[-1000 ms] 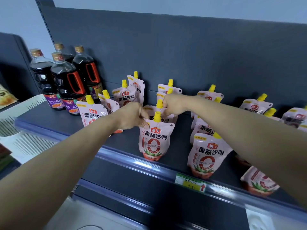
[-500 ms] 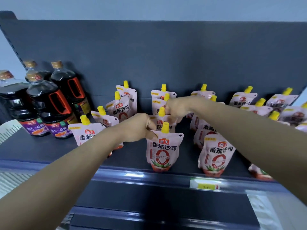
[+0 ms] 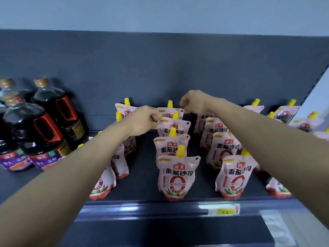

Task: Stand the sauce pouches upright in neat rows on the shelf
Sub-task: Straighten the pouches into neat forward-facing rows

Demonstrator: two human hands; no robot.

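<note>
Left hand (image 3: 142, 120) pinches white, yellow-capped pouch (image 3: 175, 128) upright

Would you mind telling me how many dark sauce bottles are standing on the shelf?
3, all at the shelf's left end: front bottle, back bottle, and edge bottle, cut off by the frame. More may be hidden.

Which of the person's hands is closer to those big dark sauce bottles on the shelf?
The left hand. It pinches a pouch in the middle row, a little to the right of the dark bottles. The right hand is farther right, beyond that row.
</note>
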